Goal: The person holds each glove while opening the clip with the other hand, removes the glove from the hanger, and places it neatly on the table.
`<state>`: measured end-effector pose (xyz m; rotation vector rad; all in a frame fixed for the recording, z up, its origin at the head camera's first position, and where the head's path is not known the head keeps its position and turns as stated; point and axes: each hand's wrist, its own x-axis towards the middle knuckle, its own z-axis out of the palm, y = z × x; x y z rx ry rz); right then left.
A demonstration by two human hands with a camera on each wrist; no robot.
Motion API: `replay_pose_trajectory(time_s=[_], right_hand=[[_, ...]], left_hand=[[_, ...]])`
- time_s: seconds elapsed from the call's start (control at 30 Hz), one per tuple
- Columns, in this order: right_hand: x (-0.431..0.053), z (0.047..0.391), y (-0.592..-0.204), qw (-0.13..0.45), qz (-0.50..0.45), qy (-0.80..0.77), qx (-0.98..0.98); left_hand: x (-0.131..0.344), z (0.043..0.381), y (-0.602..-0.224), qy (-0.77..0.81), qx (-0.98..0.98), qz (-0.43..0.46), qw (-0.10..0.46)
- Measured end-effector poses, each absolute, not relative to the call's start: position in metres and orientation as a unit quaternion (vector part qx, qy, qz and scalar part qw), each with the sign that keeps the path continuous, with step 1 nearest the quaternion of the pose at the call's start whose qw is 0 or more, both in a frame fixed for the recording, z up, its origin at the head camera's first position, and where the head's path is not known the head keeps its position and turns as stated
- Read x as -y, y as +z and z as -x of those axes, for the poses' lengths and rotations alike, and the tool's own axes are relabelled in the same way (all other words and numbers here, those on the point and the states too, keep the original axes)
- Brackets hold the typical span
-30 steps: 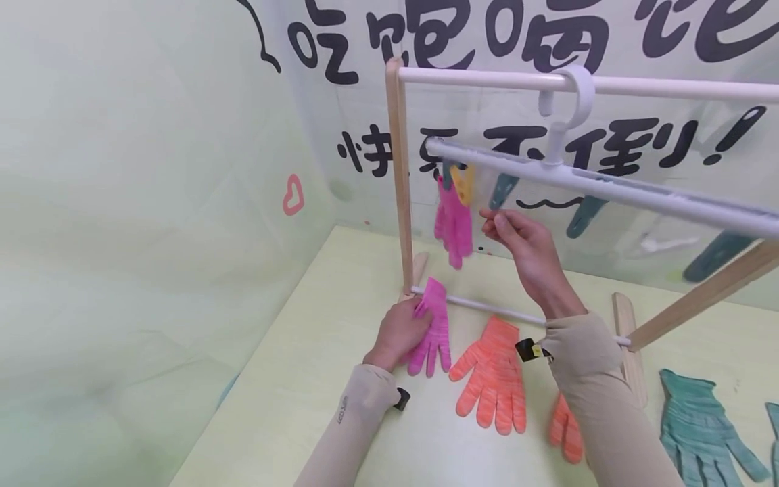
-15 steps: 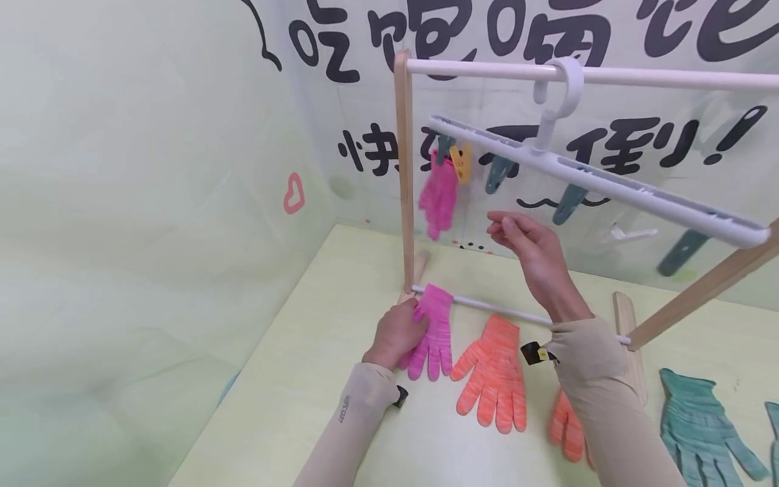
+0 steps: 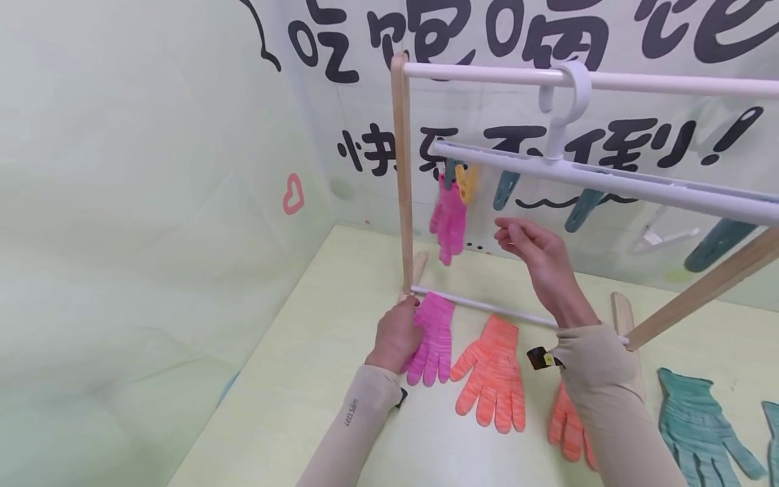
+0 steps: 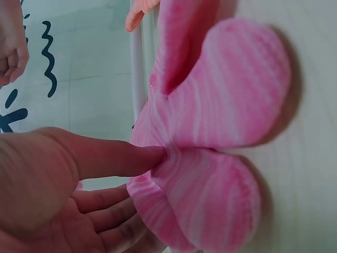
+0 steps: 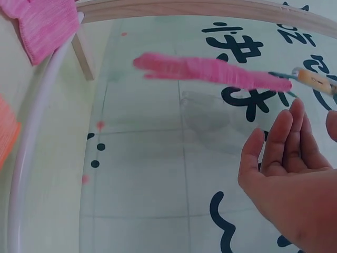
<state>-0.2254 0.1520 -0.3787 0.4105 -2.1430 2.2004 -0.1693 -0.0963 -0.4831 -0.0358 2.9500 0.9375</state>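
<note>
My left hand (image 3: 395, 335) pinches a pink knitted glove (image 3: 435, 336) at the table's far left. In the left wrist view its thumb presses into the striped fabric (image 4: 195, 121), with the other fingers partly hidden beneath. A second pink glove (image 3: 450, 220) hangs from the left end of a white clip hanger (image 3: 517, 161), held by a teal clip (image 3: 449, 174) beside a yellow clip (image 3: 466, 184). Below the hanger, my right hand (image 3: 538, 260) is raised with loosely bent fingers and holds nothing. The right wrist view shows those fingers (image 5: 276, 139) apart from the hanging glove.
The hanger hooks over the top rod (image 3: 487, 73) of a wooden-sided rack (image 3: 402, 169). More teal clips (image 3: 584, 210) hang along it. On the table lie an orange glove (image 3: 496, 379), another (image 3: 569, 433) partly under my right sleeve, and teal gloves (image 3: 700, 419) at the right.
The hanger and its pink glove have swung and tilted back. My right hand has drawn slightly right and down, away from the clips. The pink glove at my left hand has shifted slightly nearer me.
</note>
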Motion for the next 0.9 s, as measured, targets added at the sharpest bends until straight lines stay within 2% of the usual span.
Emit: replay_pose_trajectory(time_s=[0.17,0.3,0.4,0.57,0.73,0.8,0.9], right_hand=[[-0.167,0.221,-0.383,0.052,-0.116,0.724,0.678],[-0.185,0.212,-0.382,0.091,-0.047,0.728,0.678],[-0.202,0.203,-0.381,0.155,0.028,0.715,0.681],[-0.236,0.184,-0.381,0.307,0.132,0.656,0.677],[-0.258,0.161,-0.387,0.453,0.148,0.565,0.673],[-0.263,0.152,-0.390,0.492,0.156,0.508,0.690],[-0.268,0.142,-0.391,0.508,0.174,0.485,0.690]], left_hand=[[0.096,0.171,-0.483,0.295,-0.955,0.005,0.017],[0.096,0.172,-0.482,0.292,-0.956,0.007,0.022],[0.095,0.172,-0.483,0.293,-0.956,0.009,0.025],[0.095,0.173,-0.485,0.292,-0.956,0.010,0.026],[0.095,0.173,-0.486,0.292,-0.956,0.012,0.033],[0.095,0.173,-0.485,0.295,-0.954,0.015,0.039],[0.095,0.173,-0.485,0.294,-0.955,0.013,0.038]])
